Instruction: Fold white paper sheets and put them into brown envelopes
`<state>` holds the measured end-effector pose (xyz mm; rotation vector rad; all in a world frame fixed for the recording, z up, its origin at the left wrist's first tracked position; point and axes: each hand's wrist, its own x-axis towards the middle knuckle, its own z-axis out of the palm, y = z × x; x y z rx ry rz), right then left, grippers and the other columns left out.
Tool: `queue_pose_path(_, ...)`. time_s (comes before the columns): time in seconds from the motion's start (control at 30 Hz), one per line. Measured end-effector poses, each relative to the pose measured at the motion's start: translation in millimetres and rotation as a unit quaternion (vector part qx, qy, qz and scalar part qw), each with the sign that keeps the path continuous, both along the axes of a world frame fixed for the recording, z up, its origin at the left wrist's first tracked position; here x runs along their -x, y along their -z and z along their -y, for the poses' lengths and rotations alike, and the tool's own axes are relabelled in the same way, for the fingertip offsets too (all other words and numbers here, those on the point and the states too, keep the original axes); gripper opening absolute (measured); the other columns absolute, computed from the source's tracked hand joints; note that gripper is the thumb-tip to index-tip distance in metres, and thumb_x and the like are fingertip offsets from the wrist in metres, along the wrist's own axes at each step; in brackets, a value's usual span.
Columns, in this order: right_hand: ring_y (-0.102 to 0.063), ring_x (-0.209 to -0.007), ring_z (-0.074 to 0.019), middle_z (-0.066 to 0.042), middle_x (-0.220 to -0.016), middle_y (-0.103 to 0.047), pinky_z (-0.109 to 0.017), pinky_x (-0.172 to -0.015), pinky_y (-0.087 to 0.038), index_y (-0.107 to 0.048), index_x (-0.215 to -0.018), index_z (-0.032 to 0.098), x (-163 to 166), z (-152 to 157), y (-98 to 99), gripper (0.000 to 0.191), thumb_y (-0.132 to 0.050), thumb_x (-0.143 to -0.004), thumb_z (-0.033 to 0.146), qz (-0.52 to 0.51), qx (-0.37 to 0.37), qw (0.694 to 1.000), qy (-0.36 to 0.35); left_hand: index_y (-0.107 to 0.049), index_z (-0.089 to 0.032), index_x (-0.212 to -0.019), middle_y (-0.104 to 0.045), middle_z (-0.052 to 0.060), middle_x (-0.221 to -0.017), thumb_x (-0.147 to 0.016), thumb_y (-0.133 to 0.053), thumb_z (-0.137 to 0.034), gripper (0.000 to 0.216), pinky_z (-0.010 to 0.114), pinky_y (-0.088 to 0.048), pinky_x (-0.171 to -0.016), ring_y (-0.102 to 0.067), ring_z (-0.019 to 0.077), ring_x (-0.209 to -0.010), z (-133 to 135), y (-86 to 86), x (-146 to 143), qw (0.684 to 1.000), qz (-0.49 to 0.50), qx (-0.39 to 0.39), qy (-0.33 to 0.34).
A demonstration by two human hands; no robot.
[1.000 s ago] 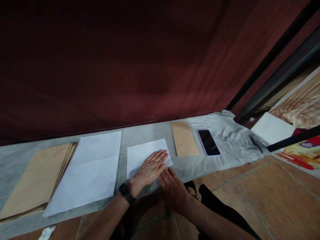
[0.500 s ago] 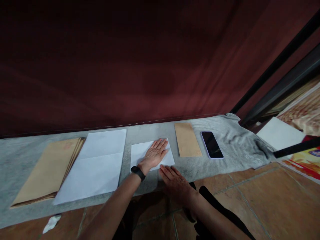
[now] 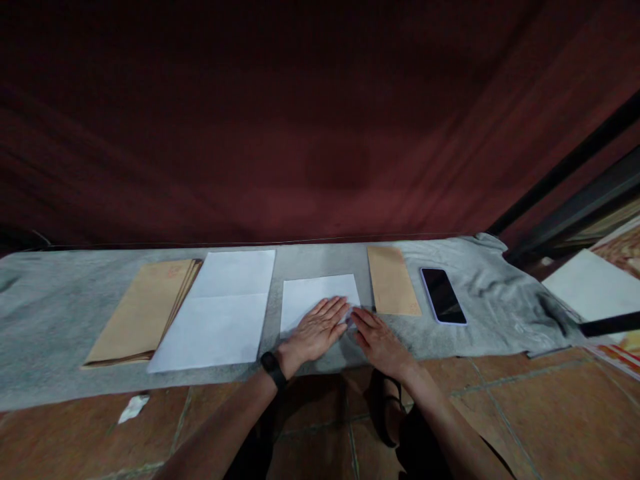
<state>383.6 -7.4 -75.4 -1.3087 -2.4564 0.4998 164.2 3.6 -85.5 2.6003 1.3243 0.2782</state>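
Note:
A folded white sheet (image 3: 313,293) lies on a grey cloth (image 3: 40,320) spread over the floor. My left hand (image 3: 316,331), with a black band on the wrist, lies flat and open on the sheet's near edge. My right hand (image 3: 378,340) rests open beside it, fingertips at the sheet's near right corner. A single brown envelope (image 3: 393,289) lies just right of the sheet. A larger unfolded white sheet (image 3: 220,310) lies to the left, and past it a stack of brown envelopes (image 3: 140,313).
A dark phone (image 3: 443,305) lies face up right of the single envelope. A red curtain (image 3: 300,133) hangs behind the cloth. Brown floor tiles (image 3: 550,413) lie in front. A white scrap (image 3: 132,408) sits on the tiles at left. Another white sheet (image 3: 585,287) lies far right.
My right hand has moved forward from the cloth's near edge to the folded sheet's corner. My left hand has slid back toward the sheet's near edge. The view has shifted left.

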Motion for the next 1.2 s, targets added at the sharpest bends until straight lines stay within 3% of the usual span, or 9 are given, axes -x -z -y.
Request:
queue_pose_path(0.17,-0.034,-0.15,-0.0289,-0.015,-0.162,-0.035,-0.048,-0.122,-0.033,-0.042,-0.153,0.008,4,14,22.0,0.059,-0.048,-0.099,0.032,0.1,-0.036,0.994,-0.004,-0.035,-0.02,-0.156,-0.033,0.005,-0.164,-0.108,-0.023,-0.049,0.058,0.038,-0.016,-0.127,-0.025,0.0164,-0.154,-25,8.4,2,0.999,-0.011,-0.034,-0.022)
queue_pose_path(0.4,-0.032,-0.151,-0.0281,-0.013,-0.162,-0.034,-0.05,-0.123,-0.029,-0.039,-0.155,0.011,4,12,20.7,0.061,-0.043,-0.102,0.042,0.122,-0.046,0.991,0.002,-0.038,-0.024,-0.155,-0.033,0.004,-0.165,-0.108,-0.027,-0.044,0.053,0.043,-0.018,-0.127,-0.028,0.0197,-0.153,-46,12.3,6,0.996,-0.036,-0.067,-0.054)
queue_pose_path(0.57,-0.033,-0.15,-0.0251,-0.01,-0.163,-0.035,-0.047,-0.123,-0.031,-0.039,-0.155,0.015,-1,7,12.9,0.055,-0.038,-0.105,0.037,0.124,-0.016,0.992,-0.007,-0.035,-0.019,-0.156,-0.031,0.008,-0.165,-0.107,-0.031,-0.042,0.055,0.046,-0.015,-0.127,-0.023,0.0231,-0.154,-28,13.4,-2,0.993,-0.032,-0.067,-0.088)
queue_pose_path(0.8,-0.032,-0.151,-0.0245,-0.01,-0.163,-0.036,-0.05,-0.12,-0.033,-0.035,-0.157,0.021,-2,4,11.4,0.054,-0.035,-0.105,0.035,0.104,0.001,0.995,-0.011,-0.033,-0.021,-0.157,-0.029,0.008,-0.166,-0.107,-0.029,-0.044,0.055,0.049,-0.013,-0.127,-0.021,0.0235,-0.155,13,8.4,-10,0.997,-0.013,-0.041,-0.069)
queue_pose_path(1.03,-0.036,-0.148,-0.0271,-0.013,-0.161,-0.04,-0.051,-0.118,-0.035,-0.041,-0.154,0.018,1,-1,10.9,0.052,-0.034,-0.106,0.036,0.092,-0.003,0.996,-0.009,-0.032,-0.02,-0.157,-0.028,0.009,-0.167,-0.105,-0.035,-0.051,0.06,0.046,-0.014,-0.127,-0.02,0.0221,-0.155,32,0.8,-4,0.997,-0.008,-0.036,-0.064)
queue_pose_path(1.2,-0.038,-0.146,-0.0287,-0.013,-0.159,-0.042,-0.049,-0.117,-0.037,-0.045,-0.151,0.015,7,1,11.0,0.051,-0.04,-0.103,0.033,0.095,-0.022,0.995,0.019,-0.032,-0.021,-0.157,-0.029,0.008,-0.166,-0.104,-0.033,-0.054,0.062,0.045,-0.019,-0.127,-0.022,0.0216,-0.155,41,5.8,11,0.99,-0.004,-0.043,-0.131)
